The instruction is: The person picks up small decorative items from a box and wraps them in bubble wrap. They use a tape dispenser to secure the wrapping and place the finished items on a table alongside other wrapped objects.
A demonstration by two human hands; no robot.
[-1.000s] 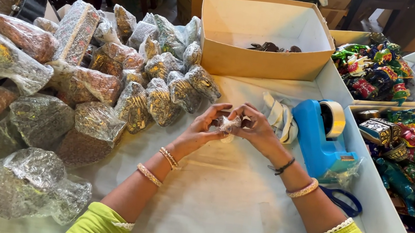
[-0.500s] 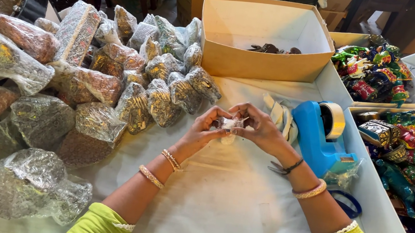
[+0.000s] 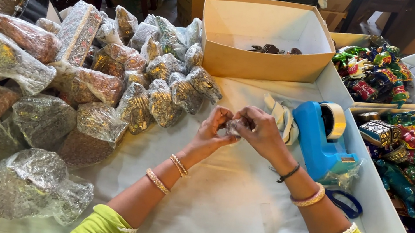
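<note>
Both hands [image 3: 236,130] pinch small clear-wrapped item [image 3: 232,129], mostly hidden.

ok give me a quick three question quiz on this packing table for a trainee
1. True or false: both hands meet on one small wrapped piece.
2. What stands just right of the right hand? A) blue tape dispenser B) kettle C) stapler
3. Fill in: the bubble-wrapped bundles are piled on the person's ___ side.

Key: 1 true; 2 A; 3 left.
</note>
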